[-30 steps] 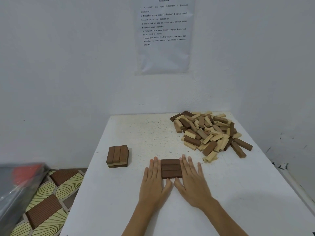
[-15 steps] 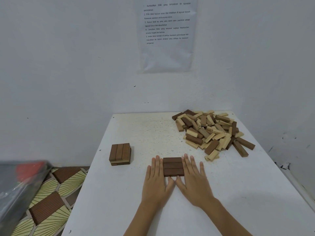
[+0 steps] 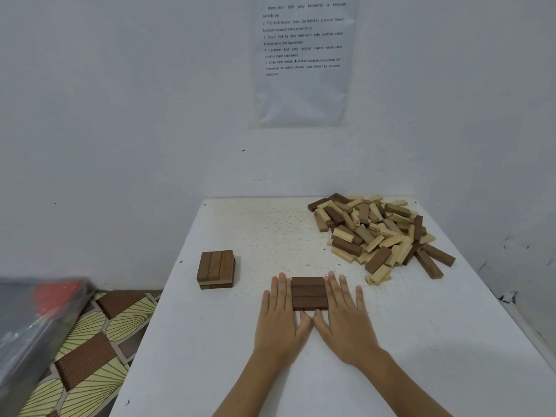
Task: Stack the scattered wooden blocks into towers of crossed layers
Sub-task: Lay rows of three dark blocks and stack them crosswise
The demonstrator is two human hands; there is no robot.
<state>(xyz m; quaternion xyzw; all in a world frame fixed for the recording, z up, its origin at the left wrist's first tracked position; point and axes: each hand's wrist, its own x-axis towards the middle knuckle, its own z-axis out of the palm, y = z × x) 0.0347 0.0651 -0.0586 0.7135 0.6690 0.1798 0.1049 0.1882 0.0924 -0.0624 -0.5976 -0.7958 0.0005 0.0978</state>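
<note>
White table (image 3: pixel 421 341) — flat, straight-fingered left hand (image 3: pixel 281 320) and right hand (image 3: pixel 346 320) squaring the three-block dark base layer (image 3: pixel 309 293) — next: crosswise blocks from the pile (image 3: pixel 379 233).

White table (image 3: pixel 391 341) set against wall. Three dark blocks (image 3: pixel 309 293) laid side by side, flanked by left hand (image 3: pixel 281 319) and right hand (image 3: pixel 346 320), fingers flat, thumbs at near edge. Small stack (image 3: pixel 216 269) at left. Loose pile (image 3: pixel 376 233) at far right. Printed sheet (image 3: pixel 302 58) fixed on wall.
</note>
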